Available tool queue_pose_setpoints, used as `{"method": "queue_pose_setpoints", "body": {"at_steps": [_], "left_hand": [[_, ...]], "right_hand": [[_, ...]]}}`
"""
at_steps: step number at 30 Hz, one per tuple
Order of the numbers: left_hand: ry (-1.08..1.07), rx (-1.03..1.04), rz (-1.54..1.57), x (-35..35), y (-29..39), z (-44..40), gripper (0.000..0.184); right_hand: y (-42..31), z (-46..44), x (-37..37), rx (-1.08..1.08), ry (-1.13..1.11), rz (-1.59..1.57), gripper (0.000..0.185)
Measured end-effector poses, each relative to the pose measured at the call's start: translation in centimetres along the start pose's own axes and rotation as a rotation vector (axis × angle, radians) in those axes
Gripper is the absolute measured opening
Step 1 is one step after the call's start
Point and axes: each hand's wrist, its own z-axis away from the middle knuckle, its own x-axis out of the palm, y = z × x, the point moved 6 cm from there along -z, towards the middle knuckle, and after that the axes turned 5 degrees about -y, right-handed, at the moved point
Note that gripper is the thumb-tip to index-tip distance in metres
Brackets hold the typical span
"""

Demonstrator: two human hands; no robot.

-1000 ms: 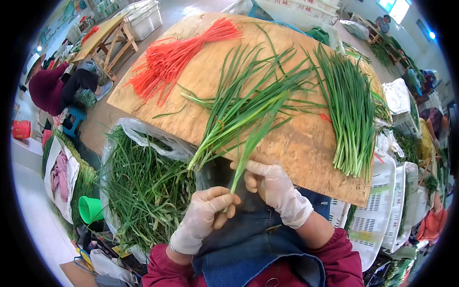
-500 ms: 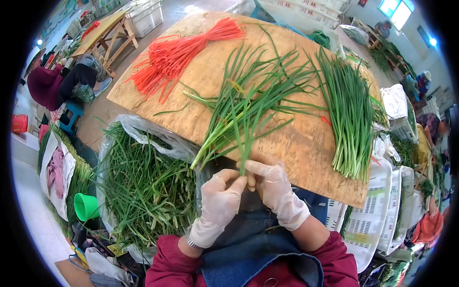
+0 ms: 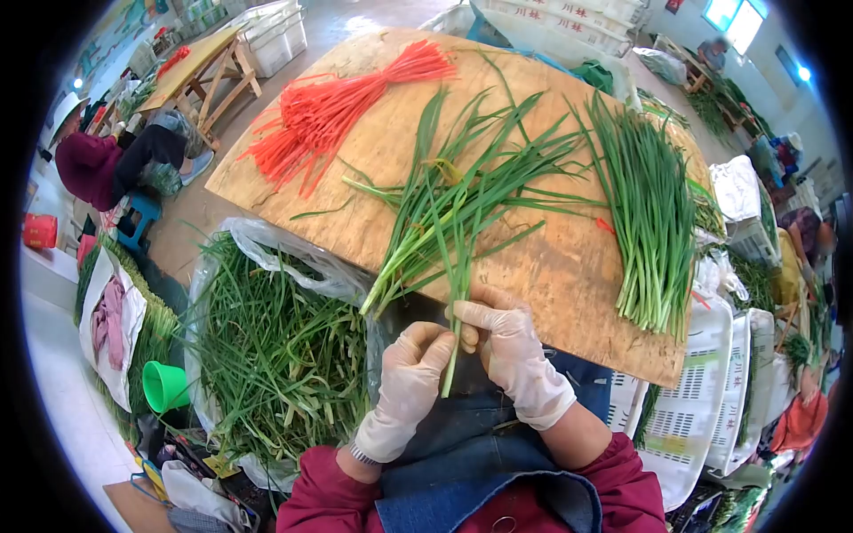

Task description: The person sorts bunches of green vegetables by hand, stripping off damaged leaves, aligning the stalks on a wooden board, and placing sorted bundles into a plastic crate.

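Over on the far left there's a small bright green plastic bucket point(image 3: 165, 386), tipped so its mouth faces right, pretty much out of the way. Next along, a big heap of loose green leaves point(image 3: 275, 355) fills a clear plastic bag point(image 3: 293, 264) that sits right against the worn pale plywood surface point(image 3: 551, 275), so probably anything dropped off that edge would land in it. Up on the far left part of the surface is a fanned bunch of bright red plastic strips point(image 3: 329, 111), gathered narrow at one end, which likely makes them easy to pull out singly while staying clear of the greens.

Then the white-gloved left hand point(image 3: 404, 382): thumb and forefinger come right up to the stems, but I honestly can't tell whether that grip is pinching them or just touching. Past it, a messy loose pile of long green stalks point(image 3: 480, 191) has its pale ends aimed at the person, handy for grabbing, I'd guess. The slim pale green stems point(image 3: 450, 373) hang over the near edge, leaves resting against that pile. The white-gloved right hand point(image 3: 511, 351) has its grip closed on them partway up, which leaves the lower ends free and easy to reach.

Far right on the surface, a neat dense bundle of dark green stalks point(image 3: 653, 213) lies with its ends roughly lined up, well apart from the messy stuff, presumably so the two don't mix.
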Motion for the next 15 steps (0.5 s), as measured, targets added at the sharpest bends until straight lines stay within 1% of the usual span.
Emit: {"method": "queue_pose_setpoints", "body": {"at_steps": [1, 4, 7, 10, 12, 14, 15], "left_hand": [[-0.020, 0.022, 0.010, 0.2, 0.1, -0.1, 0.013], [-0.056, -0.088, -0.025, 1.1, 0.3, -0.3, 0.012], [0.035, -0.038, 0.047, 0.6, -0.7, 0.2, 0.011], [0.130, 0.090, -0.107, 0.2, -0.7, 1.1, 0.012], [0.191, 0.176, -0.119, -0.1, -0.4, 1.8, 0.012], [0.246, 0.240, -0.117, -1.0, -0.8, 2.3, 0.010], [0.313, 0.308, -0.301, -1.9, -0.7, 2.8, 0.011]], "right_hand": [[0.1, -0.1, -0.3, -0.002, 0.005, -0.018, 0.021], [0.0, 0.2, -0.2, -0.027, 0.010, -0.022, 0.022], [0.0, 0.6, -0.1, -0.023, 0.029, -0.017, 0.018], [0.5, 0.7, 0.2, -0.016, 0.014, -0.051, 0.016], [0.8, 1.1, 0.9, 0.013, -0.005, -0.117, 0.015], [0.8, 1.3, 1.4, 0.026, 0.048, -0.089, 0.015], [0.9, 1.3, 1.4, 0.033, 0.075, -0.074, 0.016]]}}
